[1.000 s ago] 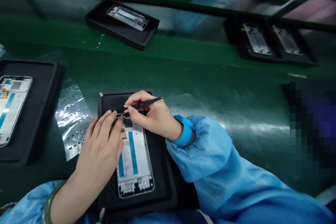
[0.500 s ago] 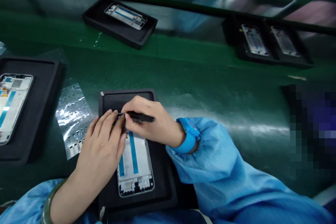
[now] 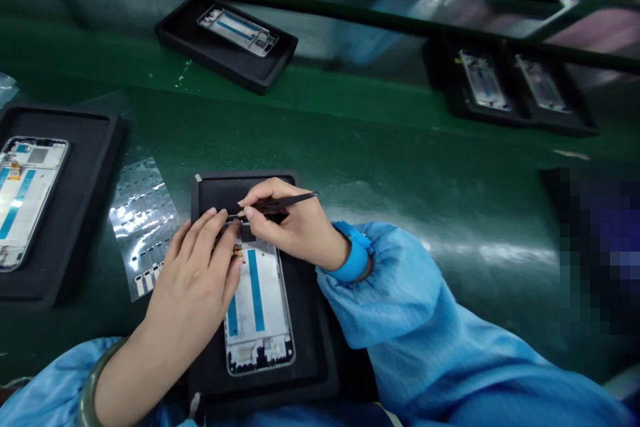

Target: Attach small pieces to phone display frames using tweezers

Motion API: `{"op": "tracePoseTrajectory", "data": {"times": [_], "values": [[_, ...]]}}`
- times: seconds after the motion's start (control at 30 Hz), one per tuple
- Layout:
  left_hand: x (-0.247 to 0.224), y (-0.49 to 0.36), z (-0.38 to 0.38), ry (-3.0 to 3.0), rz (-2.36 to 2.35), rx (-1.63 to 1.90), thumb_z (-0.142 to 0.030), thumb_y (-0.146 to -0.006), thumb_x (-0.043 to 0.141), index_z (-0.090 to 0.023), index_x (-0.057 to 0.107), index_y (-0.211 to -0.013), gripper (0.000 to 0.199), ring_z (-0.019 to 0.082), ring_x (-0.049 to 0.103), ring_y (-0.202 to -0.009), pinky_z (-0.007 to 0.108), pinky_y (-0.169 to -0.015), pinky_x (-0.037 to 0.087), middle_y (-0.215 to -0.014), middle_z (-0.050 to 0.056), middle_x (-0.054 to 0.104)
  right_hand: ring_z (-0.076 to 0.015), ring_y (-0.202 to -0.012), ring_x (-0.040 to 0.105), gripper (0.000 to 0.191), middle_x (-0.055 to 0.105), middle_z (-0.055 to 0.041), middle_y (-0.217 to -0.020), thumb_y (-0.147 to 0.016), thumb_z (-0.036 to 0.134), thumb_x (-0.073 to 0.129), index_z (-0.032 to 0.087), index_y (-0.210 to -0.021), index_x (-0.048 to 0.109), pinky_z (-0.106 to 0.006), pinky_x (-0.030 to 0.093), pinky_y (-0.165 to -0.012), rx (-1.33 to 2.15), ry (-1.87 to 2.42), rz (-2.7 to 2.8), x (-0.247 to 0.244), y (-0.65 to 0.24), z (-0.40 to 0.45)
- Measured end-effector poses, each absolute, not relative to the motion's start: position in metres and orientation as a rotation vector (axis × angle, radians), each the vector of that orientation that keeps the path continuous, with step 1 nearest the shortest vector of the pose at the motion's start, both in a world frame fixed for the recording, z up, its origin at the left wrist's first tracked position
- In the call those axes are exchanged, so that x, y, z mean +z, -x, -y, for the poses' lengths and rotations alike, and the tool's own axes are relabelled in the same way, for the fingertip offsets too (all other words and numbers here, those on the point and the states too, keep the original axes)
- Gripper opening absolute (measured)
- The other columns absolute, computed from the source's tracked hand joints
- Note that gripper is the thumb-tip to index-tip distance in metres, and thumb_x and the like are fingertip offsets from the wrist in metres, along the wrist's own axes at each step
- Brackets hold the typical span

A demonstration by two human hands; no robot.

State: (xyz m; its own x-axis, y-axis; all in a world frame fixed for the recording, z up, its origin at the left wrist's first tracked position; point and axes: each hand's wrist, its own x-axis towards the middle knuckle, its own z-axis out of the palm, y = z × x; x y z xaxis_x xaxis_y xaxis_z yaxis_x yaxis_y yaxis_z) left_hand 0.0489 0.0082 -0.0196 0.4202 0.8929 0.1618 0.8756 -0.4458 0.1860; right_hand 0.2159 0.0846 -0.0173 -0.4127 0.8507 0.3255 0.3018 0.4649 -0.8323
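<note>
With right hand (image 3: 295,223), pinching a dark tweezer-like tool (image 3: 302,198) at the 12 o'clock end of a phone frame (image 3: 273,307) bearing 2 blue strips (image 3: 256,287), in a black tray (image 3: 320,347) with a white tag (image 3: 199,178), too small to read, toward 7 o'clock on the bench (image 3: 380,160). With left hand (image 3: 195,287), covering the frame's 11 o'clock edge; cannot tell whether gripping anything.

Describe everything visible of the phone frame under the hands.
The phone frame is a flat, rounded rectangle, whitish, with a metallic-looking rim and two blue lengthwise strips. Dark parts dot its near end; an orange piece shows toward the far end. It lies in a black tray. The left hand covers its far left part; the right hand, holding a thin dark tool, is over the far end.
</note>
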Motion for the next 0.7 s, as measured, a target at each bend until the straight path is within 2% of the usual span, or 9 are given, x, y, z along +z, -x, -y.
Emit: {"op": "tracePoseTrajectory", "data": {"times": [0.7], "values": [[-0.0216, -0.0490, -0.0072, -2.578, -1.635, 0.356, -0.026, -0.090, 0.044, -0.010, 0.048, -0.125, 0.038, 0.028, 0.041, -0.126, 0.047, -0.102, 0.039, -0.129, 0.015, 0.050, -0.0104, -0.076, 0.062, 0.009, 0.065, -0.0014, -0.082, -0.080, 0.013, 0.055, 0.017, -0.087, 0.058, -0.021, 0.051, -0.070, 0.745, 0.893, 2.057, -0.0219, -0.2135, -0.0829]]}}
